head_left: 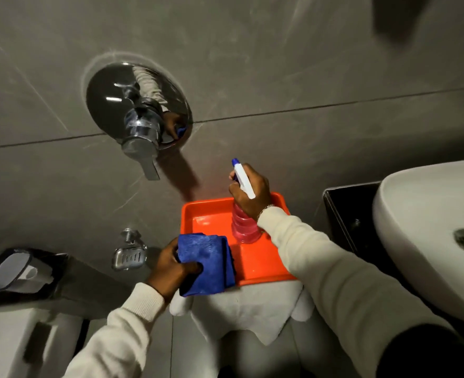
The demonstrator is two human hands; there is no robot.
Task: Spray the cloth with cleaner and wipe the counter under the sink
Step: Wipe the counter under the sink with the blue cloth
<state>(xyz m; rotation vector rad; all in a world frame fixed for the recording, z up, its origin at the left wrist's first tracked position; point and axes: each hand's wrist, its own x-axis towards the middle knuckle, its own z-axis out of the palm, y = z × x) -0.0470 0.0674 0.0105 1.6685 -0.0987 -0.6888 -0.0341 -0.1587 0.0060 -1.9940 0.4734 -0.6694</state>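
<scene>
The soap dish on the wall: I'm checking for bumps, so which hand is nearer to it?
Left. The left hand, gripping the blue cloth, is just right of the soap dish; the right hand holds the spray bottle farther right, over the orange tray.

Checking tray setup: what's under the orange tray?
A white cloth lies under the orange tray, draping past its near edge. What the cloth covers is hidden; the spray bottle stands inside the tray.

A wall of large dark grey tiles (252, 64) with thin grout lines fills the view. A round chrome mixer valve with a lever handle (138, 110) is mounted on it. Lower left hangs a small chrome soap dish (129, 257). A white ceramic basin (421, 227) sits at right.
</scene>
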